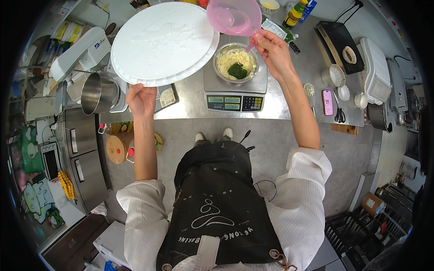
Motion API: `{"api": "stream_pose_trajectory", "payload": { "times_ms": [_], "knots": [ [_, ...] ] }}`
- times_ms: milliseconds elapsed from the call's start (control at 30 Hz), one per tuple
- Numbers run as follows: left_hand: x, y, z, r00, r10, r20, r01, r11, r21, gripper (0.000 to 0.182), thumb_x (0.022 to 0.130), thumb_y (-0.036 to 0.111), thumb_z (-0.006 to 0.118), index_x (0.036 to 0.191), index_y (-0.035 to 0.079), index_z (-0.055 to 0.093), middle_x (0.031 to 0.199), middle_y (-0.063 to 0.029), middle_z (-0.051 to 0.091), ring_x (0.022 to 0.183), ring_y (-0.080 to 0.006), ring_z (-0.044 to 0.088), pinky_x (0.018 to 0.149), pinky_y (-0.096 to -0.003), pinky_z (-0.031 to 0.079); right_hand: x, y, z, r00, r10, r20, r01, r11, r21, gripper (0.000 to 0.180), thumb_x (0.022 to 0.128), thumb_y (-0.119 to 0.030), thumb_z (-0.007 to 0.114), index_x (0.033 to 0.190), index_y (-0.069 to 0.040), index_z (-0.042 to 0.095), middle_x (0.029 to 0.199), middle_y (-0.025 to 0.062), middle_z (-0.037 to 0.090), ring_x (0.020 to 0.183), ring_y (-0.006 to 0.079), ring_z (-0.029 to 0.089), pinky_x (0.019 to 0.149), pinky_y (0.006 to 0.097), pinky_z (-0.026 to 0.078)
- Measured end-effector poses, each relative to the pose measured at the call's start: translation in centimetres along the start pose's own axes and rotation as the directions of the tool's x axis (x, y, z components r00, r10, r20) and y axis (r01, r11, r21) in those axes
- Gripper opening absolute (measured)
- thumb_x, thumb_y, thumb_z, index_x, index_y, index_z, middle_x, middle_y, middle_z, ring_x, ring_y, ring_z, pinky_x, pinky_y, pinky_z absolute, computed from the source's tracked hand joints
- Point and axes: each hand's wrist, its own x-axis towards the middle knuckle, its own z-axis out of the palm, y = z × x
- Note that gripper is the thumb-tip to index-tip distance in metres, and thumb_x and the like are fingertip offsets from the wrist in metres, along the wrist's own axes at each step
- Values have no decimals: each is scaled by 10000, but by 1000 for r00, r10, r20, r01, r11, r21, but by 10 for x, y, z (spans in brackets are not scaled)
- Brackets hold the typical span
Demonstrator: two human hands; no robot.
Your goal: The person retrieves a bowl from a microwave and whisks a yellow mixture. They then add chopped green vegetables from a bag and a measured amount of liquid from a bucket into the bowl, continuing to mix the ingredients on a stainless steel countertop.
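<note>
My left hand (143, 100) grips the near rim of a large round white plastic lid (162, 44), which is tilted up with wet streaks on its face. In my right hand (274, 52) is the handle of a translucent pink plastic scoop (234, 17), raised at the far side of the counter. Between them a metal bowl (217, 69) rests on the platform of a digital kitchen scale (235, 102). It holds a pale yellow crumbly mixture (228, 60) with a dark green paste (237, 70) on top. Whether the scoop holds anything is unclear.
A stand mixer (81, 50) with a steel bowl (100, 93) stands at left. To the right lie a whisk (309, 93), a pink phone (327, 102) and black-handled scissors (339, 115). A sauce bottle (294, 15) and a green packet (288, 35) are behind. The steel counter's front edge (190, 117) faces me.
</note>
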Motion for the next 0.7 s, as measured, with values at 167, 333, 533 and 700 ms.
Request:
{"api": "stream_pose_trajectory", "payload": {
  "times_ms": [167, 333, 533, 700],
  "knots": [
    [-1, 1, 1, 1000, 0, 7, 0, 1000, -1, 662, 749, -20, 545, 1389, -26, 374, 1356, -168, 506, 1244, -285, 526, 1032, -420, 483, 0, 0, -1, 1000, 2, 15, -2, 1000, 1, 178, 943, -100, 603, 1080, 12, 629, 915, 72, 656, 651, 42, 424, 608, 180, 367],
    [-1, 2, 1, 1000, -3, 1, 3, 1000, -6, 667, 750, -22, 540, 1394, -25, 367, 1360, -170, 500, 1244, -286, 526, 1033, -420, 483, 0, 0, 0, 1000, 2, 21, -3, 1000, 4, 178, 942, -103, 609, 1075, 13, 630, 913, 74, 655, 649, 42, 426, 613, 179, 371],
    [-2, 2, 0, 1000, 0, 6, 0, 1000, -15, 669, 747, -19, 548, 1392, -23, 372, 1360, -165, 503, 1245, -286, 526, 1033, -421, 482, -3, -1, 0, 1000, 8, -3, -8, 1000, 14, 180, 940, -105, 614, 1070, 19, 632, 907, 74, 656, 649, 41, 432, 618, 177, 377],
    [-4, 2, -1, 1000, 1, 2, -1, 1000, -12, 659, 747, -19, 555, 1383, -22, 384, 1353, -164, 510, 1236, -284, 535, 1027, -418, 488, -2, 1, 0, 1000, -2, -6, 3, 1000, 15, 185, 941, -106, 614, 1072, 23, 631, 907, 77, 656, 640, 39, 423, 611, 177, 369]
  ]
}}
